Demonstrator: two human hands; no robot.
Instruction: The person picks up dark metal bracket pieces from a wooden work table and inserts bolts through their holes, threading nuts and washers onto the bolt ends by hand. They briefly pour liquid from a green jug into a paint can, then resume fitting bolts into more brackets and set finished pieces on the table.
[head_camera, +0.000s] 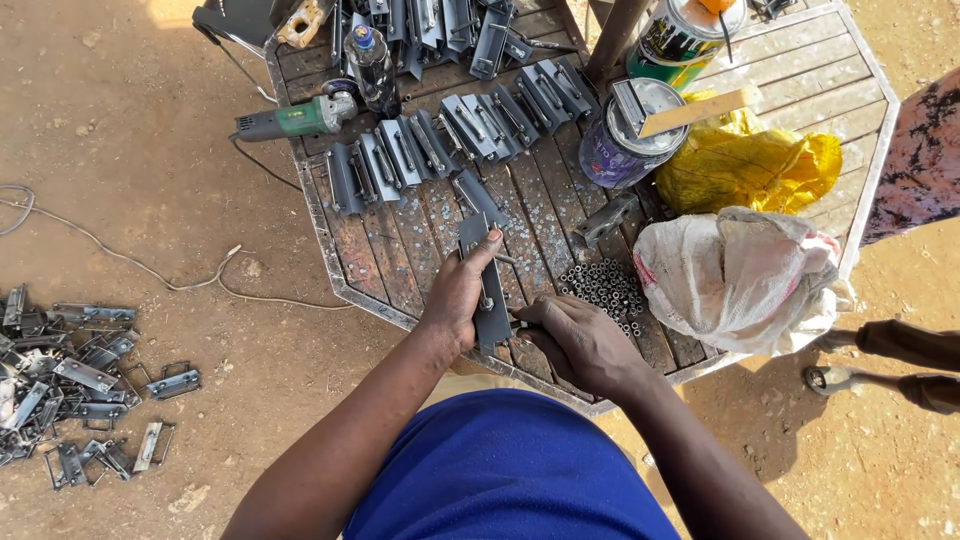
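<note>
- Outdoors on sandy ground, a rusty slatted metal table (380, 262) carries the work
- Left hand (458, 292) grips a grey metal latch plate (487, 290) upright at the near edge; hold it firm
- Right hand (578, 340) pinches something small at its lower side, which I cannot identify
- Small nuts (603, 286) and a white sack (740, 278) crowd the right; more latches (440, 140) lie far behind
</note>
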